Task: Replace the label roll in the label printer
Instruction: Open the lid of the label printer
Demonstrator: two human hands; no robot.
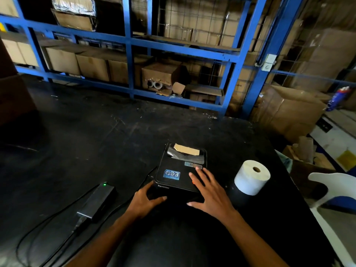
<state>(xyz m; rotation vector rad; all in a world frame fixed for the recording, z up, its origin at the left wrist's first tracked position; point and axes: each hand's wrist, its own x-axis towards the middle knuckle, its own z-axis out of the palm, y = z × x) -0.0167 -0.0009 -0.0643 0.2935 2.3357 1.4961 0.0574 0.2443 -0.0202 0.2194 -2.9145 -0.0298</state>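
A black label printer [177, 168] marked Xprinter sits on the black table, its lid down, with a blue sticker on top and a brown cardboard piece showing through its rear window. My left hand [147, 202] cups the printer's front left corner. My right hand [209, 191] lies flat, fingers spread, on the lid's front right corner. A white label roll [252, 177] stands on end just right of the printer, apart from both hands.
A black power adapter [99, 200] with a green light and cables lies left of the printer. Blue shelving [129, 60] with cardboard boxes stands behind the table [86, 135]. A white chair [333, 191] is at the right edge.
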